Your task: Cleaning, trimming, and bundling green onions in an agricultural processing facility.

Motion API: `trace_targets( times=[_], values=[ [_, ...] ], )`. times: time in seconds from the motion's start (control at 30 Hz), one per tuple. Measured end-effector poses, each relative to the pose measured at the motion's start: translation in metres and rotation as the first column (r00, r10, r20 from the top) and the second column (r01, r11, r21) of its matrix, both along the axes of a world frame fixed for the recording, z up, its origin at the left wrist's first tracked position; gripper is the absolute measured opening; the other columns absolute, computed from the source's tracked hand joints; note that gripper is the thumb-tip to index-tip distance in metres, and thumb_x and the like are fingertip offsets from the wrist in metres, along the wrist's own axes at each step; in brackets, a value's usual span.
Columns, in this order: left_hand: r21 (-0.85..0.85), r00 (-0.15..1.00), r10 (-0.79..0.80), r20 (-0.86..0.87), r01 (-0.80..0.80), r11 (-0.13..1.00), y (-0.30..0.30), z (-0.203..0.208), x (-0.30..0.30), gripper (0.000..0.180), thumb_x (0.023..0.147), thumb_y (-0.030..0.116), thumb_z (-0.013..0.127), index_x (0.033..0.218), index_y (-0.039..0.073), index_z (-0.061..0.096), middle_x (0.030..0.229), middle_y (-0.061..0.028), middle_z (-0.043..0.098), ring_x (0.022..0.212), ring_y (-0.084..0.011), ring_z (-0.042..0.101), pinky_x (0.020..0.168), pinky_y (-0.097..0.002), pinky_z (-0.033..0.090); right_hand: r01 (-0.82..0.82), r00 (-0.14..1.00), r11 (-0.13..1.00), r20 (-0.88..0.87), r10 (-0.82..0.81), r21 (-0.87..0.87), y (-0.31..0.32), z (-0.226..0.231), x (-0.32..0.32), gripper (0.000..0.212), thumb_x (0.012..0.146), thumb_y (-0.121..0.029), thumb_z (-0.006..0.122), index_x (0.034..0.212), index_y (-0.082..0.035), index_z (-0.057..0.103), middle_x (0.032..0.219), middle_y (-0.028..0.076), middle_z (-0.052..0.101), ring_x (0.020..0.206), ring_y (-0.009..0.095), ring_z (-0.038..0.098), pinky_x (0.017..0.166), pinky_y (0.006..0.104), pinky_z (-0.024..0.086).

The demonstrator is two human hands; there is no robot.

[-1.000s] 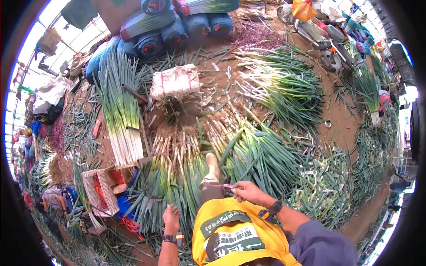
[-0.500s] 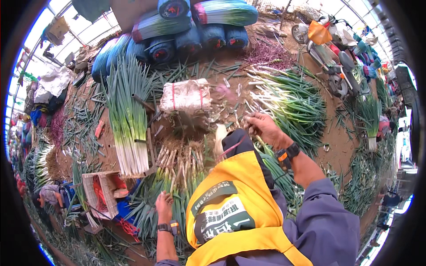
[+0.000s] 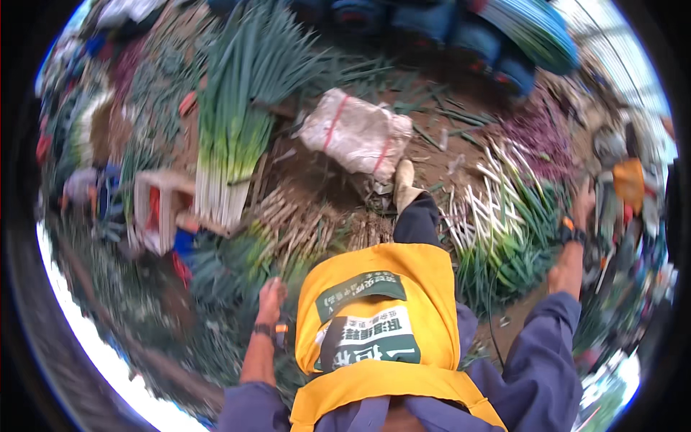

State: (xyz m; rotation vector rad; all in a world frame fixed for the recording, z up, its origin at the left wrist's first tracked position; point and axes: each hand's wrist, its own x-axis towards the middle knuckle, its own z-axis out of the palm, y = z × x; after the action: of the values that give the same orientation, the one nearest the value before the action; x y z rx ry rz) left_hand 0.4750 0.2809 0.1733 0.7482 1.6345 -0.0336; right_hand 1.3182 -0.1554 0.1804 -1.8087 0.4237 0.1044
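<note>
My left hand [image 3: 271, 299] hangs low beside the yellow apron [image 3: 378, 288], above the untrimmed leeks [image 3: 288, 219] with rooty ends. Motion smears its fingers, and I see nothing held in it. My right hand [image 3: 584, 203] reaches far out to the right, past the loose pile of cleaned leeks [image 3: 497, 216]. Its fingers look stretched out, with nothing visible in them. One booted foot [image 3: 405, 186] stands forward, against a pale wrapped bundle with red straps [image 3: 353, 135].
A stack of trimmed leeks [image 3: 230, 165] lies on a low rack at left, beside a pale crate [image 3: 162, 187]. Blue-wrapped bundles [image 3: 529, 32] line the back. Purple strands [image 3: 540, 129] and an orange bag [image 3: 628, 183] are at right. Leaf scraps litter the soil.
The view has swung, shifting the scene. My right hand has moved from near the white leek ends outward to the right. The booted foot now shows more fully; my left hand stays low.
</note>
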Motion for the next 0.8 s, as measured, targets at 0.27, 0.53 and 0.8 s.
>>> trace_targets(
  times=[0.27,0.53,0.8],
  values=[
    [0.086,0.969,0.238,-0.074,-0.231,0.969,-0.014,0.033,0.144,0.041,0.102,0.032,0.058,0.129,0.001,0.059,0.111,-0.0082,0.066,0.097,-0.0175,0.064,0.088,-0.0328,0.052,-0.782,0.465,0.601,-0.489,0.738,0.163,0.216,-0.091,-0.06,0.054,0.102,-0.044,0.056,0.131,0.001,0.06,0.104,0.014,0.071,0.089,0.023,0.071,0.076,0.0311,0.055],
    [0.212,0.787,0.503,0.358,-0.593,0.777,0.039,0.03,0.265,0.054,0.105,0.042,0.049,0.141,0.001,0.051,0.139,-0.0159,0.056,0.128,-0.0264,0.054,0.111,-0.0392,0.038,-0.949,-0.31,-0.314,0.075,0.948,0.036,0.504,0.009,-0.301,0.046,0.104,-0.023,0.052,0.146,-0.006,0.049,0.146,0.019,0.051,0.135,0.033,0.049,0.113,0.0374,0.038],
    [-0.548,-0.24,0.733,0.637,-0.809,0.212,0.065,-0.043,0.295,0.069,0.1,0.064,0.04,0.144,0.011,0.041,0.149,-0.012,0.046,0.138,-0.0285,0.043,0.119,-0.0422,0.031,-0.697,-0.715,-0.716,0.115,0.69,-0.035,0.548,-0.01,-0.469,0.048,0.107,-0.035,0.037,0.141,-0.007,0.055,0.15,0.018,0.047,0.14,0.037,0.041,0.116,0.0458,0.032]
  ],
)
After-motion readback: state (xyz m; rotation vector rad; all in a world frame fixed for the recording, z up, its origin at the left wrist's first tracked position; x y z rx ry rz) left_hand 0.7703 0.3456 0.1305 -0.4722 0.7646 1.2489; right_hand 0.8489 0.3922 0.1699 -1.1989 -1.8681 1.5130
